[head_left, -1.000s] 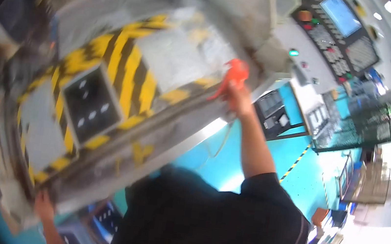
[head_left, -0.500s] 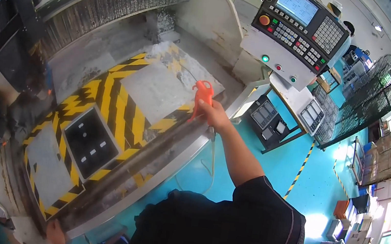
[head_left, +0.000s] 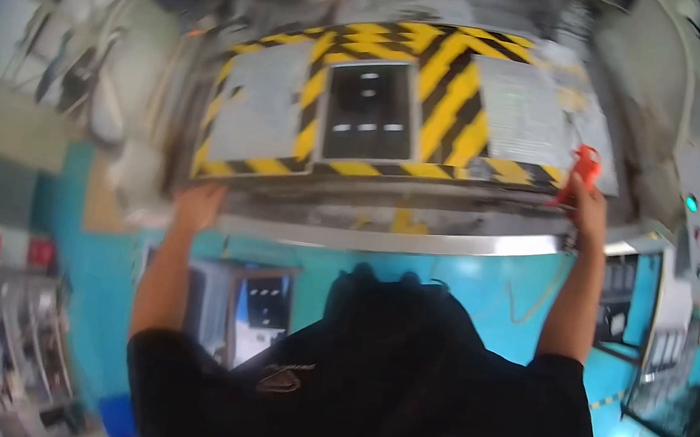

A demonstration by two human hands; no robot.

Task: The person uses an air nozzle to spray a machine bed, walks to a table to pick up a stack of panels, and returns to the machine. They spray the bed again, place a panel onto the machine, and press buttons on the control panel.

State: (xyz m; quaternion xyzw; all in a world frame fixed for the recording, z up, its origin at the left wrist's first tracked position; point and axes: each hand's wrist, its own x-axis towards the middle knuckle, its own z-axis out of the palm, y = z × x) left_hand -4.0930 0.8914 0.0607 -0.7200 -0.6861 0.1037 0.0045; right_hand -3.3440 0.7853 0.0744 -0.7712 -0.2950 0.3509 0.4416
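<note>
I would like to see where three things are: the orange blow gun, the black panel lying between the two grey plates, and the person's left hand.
Orange blow gun [head_left: 586, 165]: head view, on its body.
Black panel [head_left: 369, 111]: head view, mid-face.
Left hand [head_left: 201, 203]: head view, on its back.

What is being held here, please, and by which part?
The right hand holds a red air gun by its handle; no object shows in the left hand.
</note>
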